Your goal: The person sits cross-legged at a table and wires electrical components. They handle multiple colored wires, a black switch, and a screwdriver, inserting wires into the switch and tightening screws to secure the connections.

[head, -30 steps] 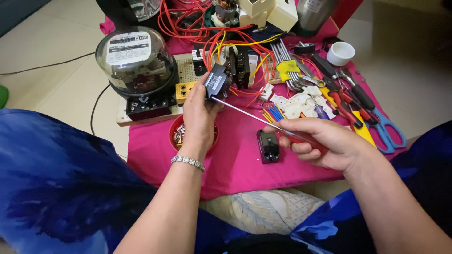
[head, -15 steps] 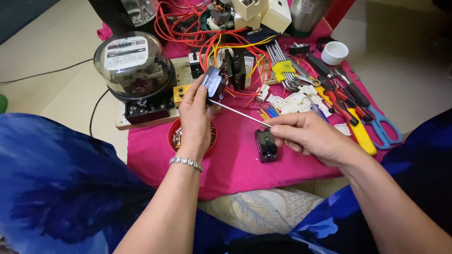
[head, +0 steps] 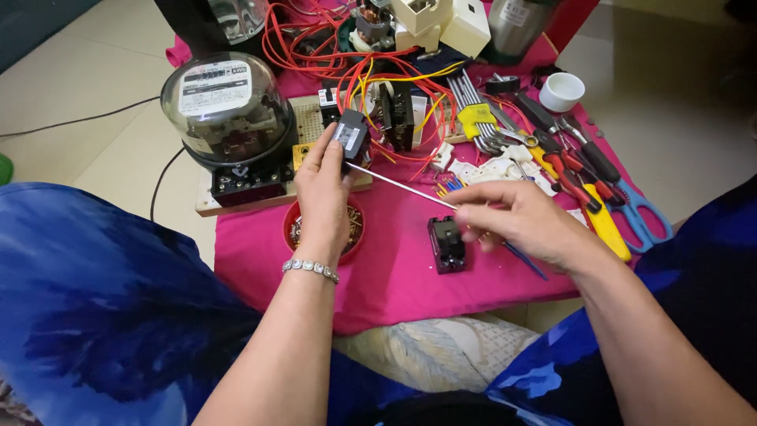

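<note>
My left hand (head: pixel 325 189) grips a small black breaker-like block (head: pixel 352 136) and holds it upright above the pink cloth (head: pixel 394 260). My right hand (head: pixel 522 221) is closed around a long thin screwdriver (head: pixel 398 185); its metal shaft slants up and left, with the tip at the block's lower side. The handle is mostly hidden in my palm. A second black switch block (head: pixel 447 244) lies flat on the cloth just left of my right hand.
A glass-domed electricity meter (head: pixel 230 118) sits on a wooden board at left. A red bowl of small screws (head: pixel 293 229) lies under my left wrist. Red and yellow wires (head: pixel 378 75), hex keys (head: pixel 477 118), pliers, blue scissors (head: pixel 639 209) and a white cup (head: pixel 562 91) crowd the right.
My right hand has slid left along the screwdriver, closer to the block. My left hand keeps hold of the black block in about the same place.
</note>
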